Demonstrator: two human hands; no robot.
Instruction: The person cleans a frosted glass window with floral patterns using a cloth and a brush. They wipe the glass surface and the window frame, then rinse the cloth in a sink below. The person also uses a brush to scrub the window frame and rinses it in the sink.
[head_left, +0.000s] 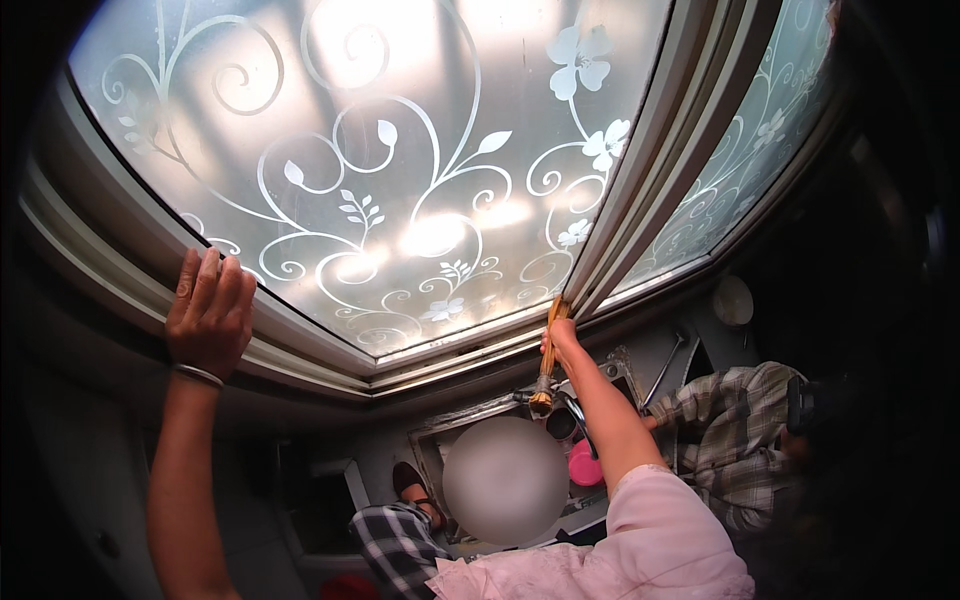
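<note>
My left hand lies against the left side of the pale window frame, its fingertips at the edge of the glass. Whether it grips the frame or only rests there cannot be seen. A bracelet circles that wrist. My right hand is closed around a bamboo-strip scrubbing brush. The brush's upper end meets the lower corner of the frame by the upright between the panes, and its bound end points down. Frosted glass with white scrolls and flowers fills the window above.
Below is a sink with a faucet and a pink container, partly hidden by a blurred round patch. A person in a checked shirt is at right. A foot in a dark shoe stands beside the sink.
</note>
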